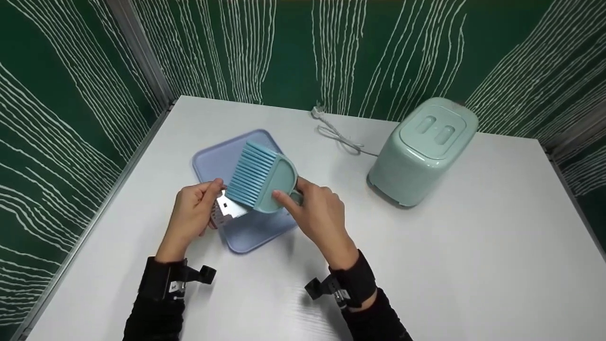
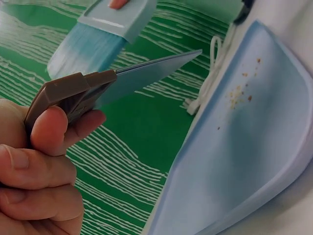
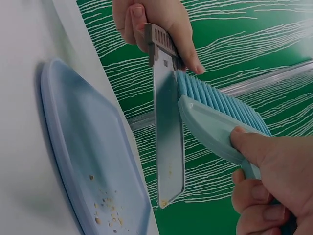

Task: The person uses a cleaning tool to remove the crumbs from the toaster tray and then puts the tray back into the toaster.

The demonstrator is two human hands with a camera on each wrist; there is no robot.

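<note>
My left hand (image 1: 191, 208) pinches the brown handle of a metal crumb tray (image 3: 168, 122), tilted above the blue-purple tray (image 1: 244, 239). A few crumbs cling near the far end of the metal, as the right wrist view shows. In my right hand (image 1: 322, 213) is a light-green cleaning brush (image 1: 279, 184) with blue bristles, thumb on its top face. The bristles lie right at the crumb tray's edge, close to its handle, and partly cover it in the head view. Small brown and yellow crumbs (image 2: 237, 98) are scattered on the blue-purple tray below.
A mint-green toaster (image 1: 416, 156) stands at the right rear of the white table (image 1: 450, 265). Its pale cord (image 1: 338, 136) and plug lie near the back edge. Green walls (image 1: 293, 61) with white streaks enclose the table behind and at the sides.
</note>
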